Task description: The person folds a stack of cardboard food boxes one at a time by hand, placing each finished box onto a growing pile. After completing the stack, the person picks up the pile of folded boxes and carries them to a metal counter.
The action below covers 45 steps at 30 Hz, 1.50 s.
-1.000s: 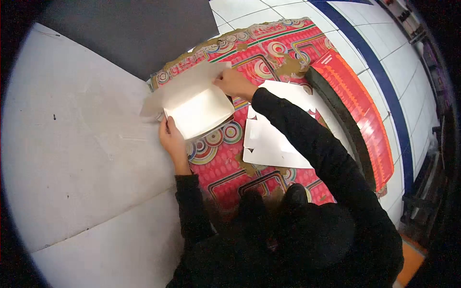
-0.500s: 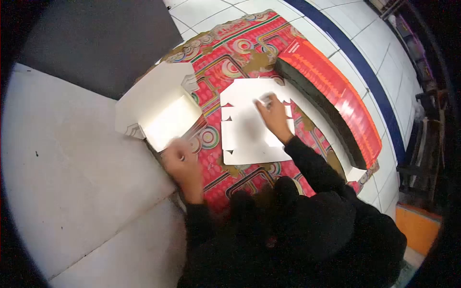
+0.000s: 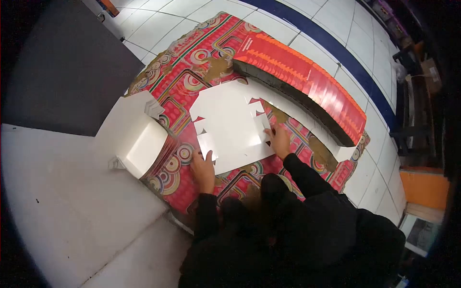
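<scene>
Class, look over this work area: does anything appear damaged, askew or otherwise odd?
The patterned mat is worn: brown patches show where its print has peeled away. The folded box overhangs the mat's edge. The flat blank lies askew.

Flat cardboard blank (image 3: 230, 127) on mat (image 3: 182, 81); folded box (image 3: 137, 139) left; stack (image 3: 307, 77) behind.

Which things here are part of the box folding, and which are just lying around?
In use: flat white box blank, left hand and right hand on its edges, folded white box beside it.
Lying about: red patterned mat, orange-red stack of blanks, dark sheet.
</scene>
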### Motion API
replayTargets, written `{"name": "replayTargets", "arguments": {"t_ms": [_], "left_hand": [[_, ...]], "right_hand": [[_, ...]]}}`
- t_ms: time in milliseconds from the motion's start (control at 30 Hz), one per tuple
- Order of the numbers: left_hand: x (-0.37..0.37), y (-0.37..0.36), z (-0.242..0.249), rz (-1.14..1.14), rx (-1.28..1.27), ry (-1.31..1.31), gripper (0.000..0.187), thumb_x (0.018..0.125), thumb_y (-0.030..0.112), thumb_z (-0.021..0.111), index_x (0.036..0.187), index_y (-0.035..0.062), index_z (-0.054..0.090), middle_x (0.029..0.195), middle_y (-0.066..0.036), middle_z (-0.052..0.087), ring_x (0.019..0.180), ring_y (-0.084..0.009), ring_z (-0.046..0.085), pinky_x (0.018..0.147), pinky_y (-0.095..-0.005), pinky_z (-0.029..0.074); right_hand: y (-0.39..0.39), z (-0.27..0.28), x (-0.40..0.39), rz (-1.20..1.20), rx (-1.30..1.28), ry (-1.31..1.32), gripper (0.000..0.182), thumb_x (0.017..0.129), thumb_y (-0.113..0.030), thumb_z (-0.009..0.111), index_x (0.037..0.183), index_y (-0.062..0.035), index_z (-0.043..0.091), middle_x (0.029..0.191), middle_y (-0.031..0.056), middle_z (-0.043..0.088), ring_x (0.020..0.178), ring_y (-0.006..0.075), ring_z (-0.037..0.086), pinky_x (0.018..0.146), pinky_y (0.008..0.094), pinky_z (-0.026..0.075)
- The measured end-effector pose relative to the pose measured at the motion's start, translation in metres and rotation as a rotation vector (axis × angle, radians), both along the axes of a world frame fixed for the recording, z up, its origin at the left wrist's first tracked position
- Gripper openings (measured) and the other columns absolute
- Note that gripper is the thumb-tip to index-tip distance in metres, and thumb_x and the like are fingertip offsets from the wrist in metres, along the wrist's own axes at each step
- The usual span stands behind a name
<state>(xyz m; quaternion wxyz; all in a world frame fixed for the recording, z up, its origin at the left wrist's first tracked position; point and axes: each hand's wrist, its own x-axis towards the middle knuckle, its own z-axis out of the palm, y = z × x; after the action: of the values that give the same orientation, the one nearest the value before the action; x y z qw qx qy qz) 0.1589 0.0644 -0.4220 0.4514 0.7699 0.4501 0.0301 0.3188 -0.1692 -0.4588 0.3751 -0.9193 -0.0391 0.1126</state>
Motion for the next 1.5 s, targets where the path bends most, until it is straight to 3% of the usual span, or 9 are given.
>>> {"name": "replayTargets", "arguments": {"t_ms": [67,533,600,733,933,1100,1167,1300,1500], "left_hand": [[-0.006,-0.004,-0.009,-0.036,0.124,-0.035,0.039,0.087,0.020,0.070,0.118,0.0005,0.057,0.114,-0.024,0.065,0.104,-0.0418,0.062,0.085,-0.0477,0.049],[-0.001,-0.029,-0.010,-0.150,0.552,-0.177,0.045,0.089,0.015,0.067,0.130,0.0010,0.054,0.122,-0.020,0.061,0.113,-0.0399,0.057,0.095,-0.0447,0.045],[0.006,-0.028,-0.012,0.150,-0.087,-0.182,0.044,0.090,0.012,0.063,0.131,-0.0007,0.051,0.126,-0.021,0.060,0.116,-0.0402,0.055,0.096,-0.0438,0.044],[0.000,0.004,-0.042,-0.159,0.062,-0.102,0.044,0.093,0.015,0.061,0.133,-0.0008,0.050,0.119,-0.018,0.064,0.107,-0.0317,0.063,0.093,-0.0384,0.047],[-0.004,0.008,0.001,0.152,-0.821,-0.645,0.045,0.102,0.017,0.053,0.142,0.0010,0.041,0.127,-0.012,0.058,0.120,-0.0202,0.055,0.098,-0.0347,0.046],[-0.005,0.011,0.013,0.178,-0.870,-0.565,0.046,0.098,0.011,0.057,0.141,0.0035,0.041,0.125,-0.007,0.059,0.108,-0.0206,0.062,0.087,-0.0352,0.053],[-0.006,0.010,-0.006,-0.064,-0.642,-0.512,0.048,0.089,0.004,0.064,0.134,0.0021,0.048,0.119,-0.010,0.063,0.100,-0.0238,0.066,0.082,-0.0389,0.055],[0.000,0.002,-0.021,-0.123,0.035,-0.307,0.047,0.075,0.003,0.070,0.120,-0.0001,0.057,0.104,-0.022,0.067,0.097,-0.0370,0.067,0.083,-0.0437,0.052],[0.002,-0.029,-0.005,-0.023,0.043,-0.197,0.054,0.077,0.002,0.064,0.129,0.0007,0.052,0.111,-0.027,0.065,0.102,-0.0434,0.063,0.086,-0.0475,0.050]], "right_hand": [[-0.006,-0.005,-0.005,0.111,-0.070,-0.267,0.023,0.089,-0.019,0.067,0.092,0.0036,0.067,0.084,0.0218,0.066,0.080,0.0396,0.065,0.070,0.0439,0.051],[0.005,0.005,-0.018,0.089,-0.042,-0.299,0.050,0.088,-0.017,0.068,0.133,-0.0019,0.052,0.123,0.0270,0.054,0.108,0.0434,0.058,0.092,0.0477,0.049],[0.003,0.001,-0.016,0.066,-0.022,-0.241,0.051,0.087,-0.017,0.068,0.133,-0.0017,0.053,0.128,0.0276,0.051,0.111,0.0436,0.056,0.094,0.0472,0.048],[0.002,0.009,-0.003,0.130,-0.031,-0.151,0.052,0.085,-0.021,0.072,0.130,-0.0001,0.055,0.119,0.0285,0.058,0.116,0.0430,0.054,0.094,0.0465,0.047],[0.012,0.021,-0.005,0.036,0.152,-0.018,0.055,0.078,-0.027,0.079,0.118,0.0039,0.058,0.107,0.0260,0.065,0.106,0.0411,0.060,0.086,0.0483,0.048],[-0.005,-0.017,0.013,-0.018,0.196,-0.044,0.041,0.083,-0.027,0.074,0.106,0.0014,0.056,0.105,0.0244,0.067,0.084,0.0408,0.067,0.073,0.0511,0.050],[0.007,0.022,0.006,0.065,0.129,-0.342,0.031,0.089,-0.023,0.068,0.105,-0.0016,0.054,0.101,0.0262,0.067,0.084,0.0428,0.066,0.071,0.0513,0.050],[0.020,0.066,-0.011,0.133,-0.184,-0.068,0.030,0.091,-0.020,0.064,0.112,-0.0040,0.051,0.097,0.0266,0.067,0.088,0.0458,0.065,0.072,0.0519,0.050],[0.010,0.029,-0.016,0.430,0.019,-0.089,0.068,0.086,-0.020,0.065,0.145,-0.0068,0.035,0.120,0.0272,0.061,0.103,0.0431,0.062,0.089,0.0496,0.050]]}}
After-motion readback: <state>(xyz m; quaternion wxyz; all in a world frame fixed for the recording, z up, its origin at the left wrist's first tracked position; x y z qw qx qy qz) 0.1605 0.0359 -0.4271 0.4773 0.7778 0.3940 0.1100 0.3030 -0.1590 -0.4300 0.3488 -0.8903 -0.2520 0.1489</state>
